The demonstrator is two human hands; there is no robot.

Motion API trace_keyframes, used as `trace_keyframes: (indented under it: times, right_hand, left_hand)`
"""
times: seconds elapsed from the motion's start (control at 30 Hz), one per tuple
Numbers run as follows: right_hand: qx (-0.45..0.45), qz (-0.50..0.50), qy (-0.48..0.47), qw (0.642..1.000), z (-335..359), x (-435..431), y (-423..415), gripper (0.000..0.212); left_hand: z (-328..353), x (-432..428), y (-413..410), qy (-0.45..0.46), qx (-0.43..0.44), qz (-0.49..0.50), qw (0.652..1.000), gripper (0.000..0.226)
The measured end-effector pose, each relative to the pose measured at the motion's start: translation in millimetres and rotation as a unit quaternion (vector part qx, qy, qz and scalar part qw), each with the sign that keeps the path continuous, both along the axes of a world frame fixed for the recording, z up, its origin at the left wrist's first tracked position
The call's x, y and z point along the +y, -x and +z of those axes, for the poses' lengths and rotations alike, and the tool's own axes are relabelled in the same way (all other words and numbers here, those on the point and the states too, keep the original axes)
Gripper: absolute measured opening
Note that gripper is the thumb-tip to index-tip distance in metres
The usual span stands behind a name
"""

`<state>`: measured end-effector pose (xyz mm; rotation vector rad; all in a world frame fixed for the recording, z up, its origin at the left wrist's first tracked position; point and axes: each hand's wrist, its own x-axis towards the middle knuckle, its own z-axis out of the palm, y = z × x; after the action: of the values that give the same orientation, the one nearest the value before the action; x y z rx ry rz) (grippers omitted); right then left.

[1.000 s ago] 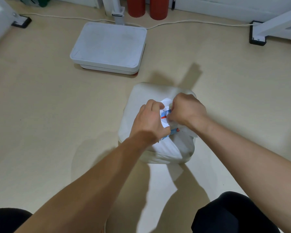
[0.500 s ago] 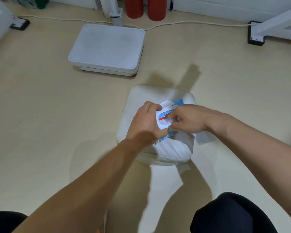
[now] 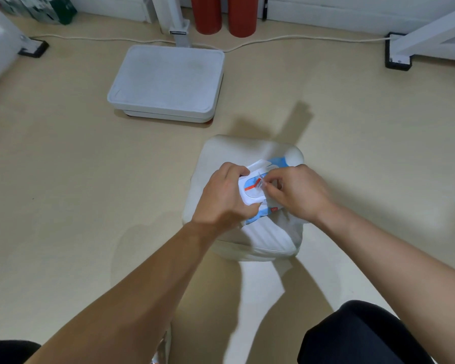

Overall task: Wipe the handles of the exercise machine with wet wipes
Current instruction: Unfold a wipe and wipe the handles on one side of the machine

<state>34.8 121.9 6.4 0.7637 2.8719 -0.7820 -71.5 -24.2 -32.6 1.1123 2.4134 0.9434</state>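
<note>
A blue and white pack of wet wipes (image 3: 258, 189) with a white oval lid lies on a white cushion (image 3: 231, 158) on the floor. My left hand (image 3: 221, 198) grips the pack's left side and holds it steady. My right hand (image 3: 297, 194) is at the lid, with thumb and forefinger pinched on a small clear tab at the lid's top. No loose wipe shows. The exercise machine's handles are out of view.
A flat white platform (image 3: 166, 82) sits on the beige floor beyond the cushion, with a white post behind it. Two red cylinders (image 3: 223, 15) stand at the wall. A cable runs along the floor. White frame feet with black pads (image 3: 397, 57) stand at right and left.
My right hand has swung from above the pack to its right side and now pinches the tab on the lid. More of the pack's lid shows. My left hand has kept its grip.
</note>
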Motion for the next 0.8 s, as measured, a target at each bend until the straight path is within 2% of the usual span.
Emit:
trace_keyframes:
  times: [0.13,0.2,0.27,0.43,0.5,0.63,0.73,0.8]
  right_hand:
    - [-0.076,0.022,-0.047,0.996,5,-9,13,0.023]
    - [-0.116,0.023,-0.074,0.990,7,-10,20,0.020]
    - [-0.138,-0.009,-0.052,0.989,7,-9,24,0.017]
    - [-0.079,-0.140,0.109,0.981,-4,-8,29,0.033]
    - [-0.052,-0.177,0.131,0.974,-5,-7,27,0.028]
    - [-0.009,-0.203,0.125,0.971,-2,-2,12,0.017]
    - [0.000,-0.198,0.183,0.963,-1,1,1,0.014]
    - [0.022,-0.219,0.242,0.945,1,3,-6,0.010]
  left_hand:
    - [-3,-2,-1,-0.006,0.000,-0.001,1.000,0.049]
    - [-3,0,-1,0.005,0.001,-0.006,1.000,0.052]
    - [-3,0,0,0.008,0.005,-0.015,1.000,0.055]
    - [-2,-8,-3,-0.006,0.027,-0.043,0.999,0.049]
    - [1,-11,-5,-0.008,0.042,-0.055,0.998,0.045]
    - [6,-12,-11,-0.009,0.000,-0.013,1.000,0.050]
    - [2,-13,-15,-0.019,0.049,-0.040,0.998,0.039]
    - [-3,-14,-16,-0.009,0.065,-0.053,0.996,0.035]
